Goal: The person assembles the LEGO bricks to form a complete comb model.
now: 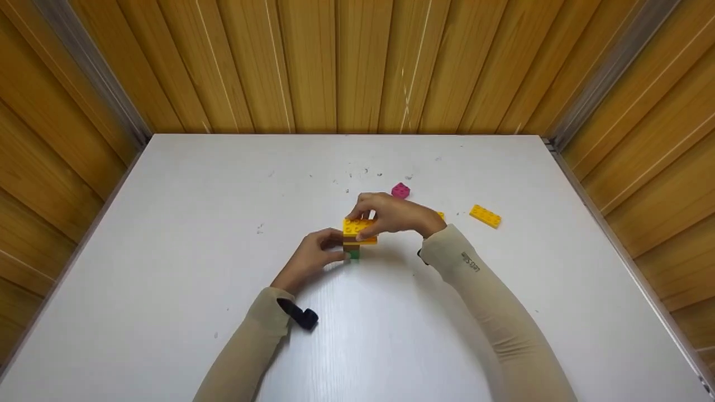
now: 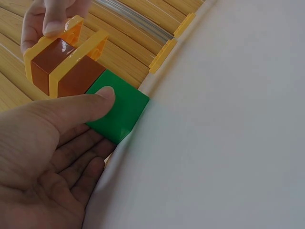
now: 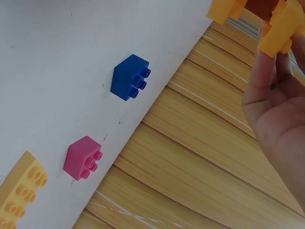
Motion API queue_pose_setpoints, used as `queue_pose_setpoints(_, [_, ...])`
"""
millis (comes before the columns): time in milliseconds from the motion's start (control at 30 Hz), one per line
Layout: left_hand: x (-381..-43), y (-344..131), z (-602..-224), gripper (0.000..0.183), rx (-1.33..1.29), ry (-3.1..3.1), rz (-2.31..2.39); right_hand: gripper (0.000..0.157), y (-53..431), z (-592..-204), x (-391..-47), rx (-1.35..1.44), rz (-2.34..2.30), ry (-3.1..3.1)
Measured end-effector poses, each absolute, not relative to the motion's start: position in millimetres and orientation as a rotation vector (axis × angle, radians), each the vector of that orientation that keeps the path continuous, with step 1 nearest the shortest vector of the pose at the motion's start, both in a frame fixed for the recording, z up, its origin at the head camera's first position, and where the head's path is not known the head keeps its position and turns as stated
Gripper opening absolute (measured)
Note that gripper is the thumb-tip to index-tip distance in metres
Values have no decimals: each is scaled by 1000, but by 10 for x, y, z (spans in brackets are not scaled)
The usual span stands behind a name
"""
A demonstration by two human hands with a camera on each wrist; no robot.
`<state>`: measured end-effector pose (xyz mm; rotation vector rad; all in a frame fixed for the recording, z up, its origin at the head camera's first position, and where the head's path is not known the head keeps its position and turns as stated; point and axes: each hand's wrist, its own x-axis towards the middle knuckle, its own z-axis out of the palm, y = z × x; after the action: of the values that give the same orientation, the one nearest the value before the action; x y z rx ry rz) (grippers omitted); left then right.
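Observation:
A small tower of toy building bricks stands on the table in front of me. From the bottom it has a green brick [image 2: 126, 107], a brown brick [image 2: 78, 76], a yellow plate [image 2: 71, 58], a second brown brick [image 2: 51, 58] and a top yellow plate [image 1: 352, 225] with studs upward. Both plates jut out to the right past the bricks. My left hand [image 1: 310, 258] grips the tower low down, its thumb on the green brick's face. Above, my right hand [image 1: 399, 215] pinches the top yellow plate between thumb and fingers.
On the white table [image 1: 184, 223], a pink brick [image 1: 400, 190] lies behind my right hand and a loose yellow plate [image 1: 485, 216] to its right. Another yellow piece [image 1: 441, 215] shows past the right wrist. A blue brick [image 3: 127, 78] appears in the right wrist view.

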<state>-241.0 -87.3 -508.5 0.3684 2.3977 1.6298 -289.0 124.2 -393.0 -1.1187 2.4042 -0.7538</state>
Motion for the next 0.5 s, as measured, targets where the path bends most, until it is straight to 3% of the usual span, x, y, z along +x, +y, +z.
queue_pose_setpoints(500, [-2419,-874,-5094,40,367,2403,1623,46,1303,-3885,-2940,-1208,-750,2349])
